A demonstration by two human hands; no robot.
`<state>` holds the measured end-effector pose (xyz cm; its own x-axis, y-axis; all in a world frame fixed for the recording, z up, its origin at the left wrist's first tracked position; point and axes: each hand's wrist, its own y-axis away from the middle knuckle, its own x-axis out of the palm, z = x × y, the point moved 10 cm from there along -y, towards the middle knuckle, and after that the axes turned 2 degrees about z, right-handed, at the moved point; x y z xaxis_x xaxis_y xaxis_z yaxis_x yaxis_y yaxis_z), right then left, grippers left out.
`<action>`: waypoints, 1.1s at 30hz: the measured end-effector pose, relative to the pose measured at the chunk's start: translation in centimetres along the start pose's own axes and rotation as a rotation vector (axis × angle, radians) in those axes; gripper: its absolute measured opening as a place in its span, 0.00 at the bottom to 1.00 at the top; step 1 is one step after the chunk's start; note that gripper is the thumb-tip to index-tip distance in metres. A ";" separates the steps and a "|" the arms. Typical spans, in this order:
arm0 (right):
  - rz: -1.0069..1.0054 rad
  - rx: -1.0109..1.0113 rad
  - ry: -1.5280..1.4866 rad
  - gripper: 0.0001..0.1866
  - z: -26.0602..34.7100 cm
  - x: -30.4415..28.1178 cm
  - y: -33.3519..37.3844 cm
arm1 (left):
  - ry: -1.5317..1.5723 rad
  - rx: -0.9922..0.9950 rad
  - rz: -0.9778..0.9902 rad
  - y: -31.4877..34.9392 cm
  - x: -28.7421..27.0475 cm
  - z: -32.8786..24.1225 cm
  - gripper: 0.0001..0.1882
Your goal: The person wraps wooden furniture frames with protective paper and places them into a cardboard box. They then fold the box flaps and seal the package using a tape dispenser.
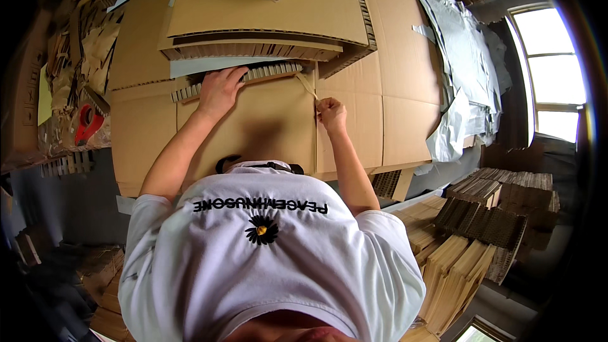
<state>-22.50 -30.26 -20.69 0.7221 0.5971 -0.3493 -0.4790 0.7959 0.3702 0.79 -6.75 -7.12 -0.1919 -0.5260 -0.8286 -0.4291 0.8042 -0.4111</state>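
Note:
A narrow strip of honeycomb cardboard point(273, 72) lies across the cardboard-covered table in front of me, its cut edge showing the cells. My left hand point(221, 92) holds it near the middle, the fingers bent over its top and partly hidden behind. At the strip's right end a thin tan ribbon, like a paper or tape strip point(306, 85), runs down to my right hand point(332, 114). The fingers of that hand are closed, pinching the ribbon's lower end. Just beyond stand large honeycomb cardboard panels point(266, 16), stacked with their edges toward me.
Flat cardboard sheeting point(405, 120) covers the table. At the far left are cardboard scraps point(98, 47) and a red tape dispenser point(88, 124). Grey plastic sheeting point(453, 44) hangs over the right side, near a window point(550, 69). Stacked cardboard pieces point(459, 272) stand at the lower right.

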 end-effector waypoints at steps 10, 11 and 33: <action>-0.141 -0.138 0.394 0.11 -2.3 0.3 0.6 | -0.038 0.134 -0.068 -1.9 1.4 -3.6 0.20; -0.153 -0.160 0.515 0.11 -1.2 0.1 0.7 | -0.078 0.190 -0.108 -2.4 1.8 -3.7 0.18; 0.059 0.016 -0.212 0.10 37.4 6.1 -16.6 | -0.344 0.169 -0.269 -1.3 1.1 -5.8 0.07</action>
<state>8.56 -43.59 3.24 0.7826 0.6069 -0.1388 -0.5169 0.7576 0.3985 -3.94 -10.00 -5.34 0.2221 -0.6224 -0.7505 -0.2687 0.7009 -0.6607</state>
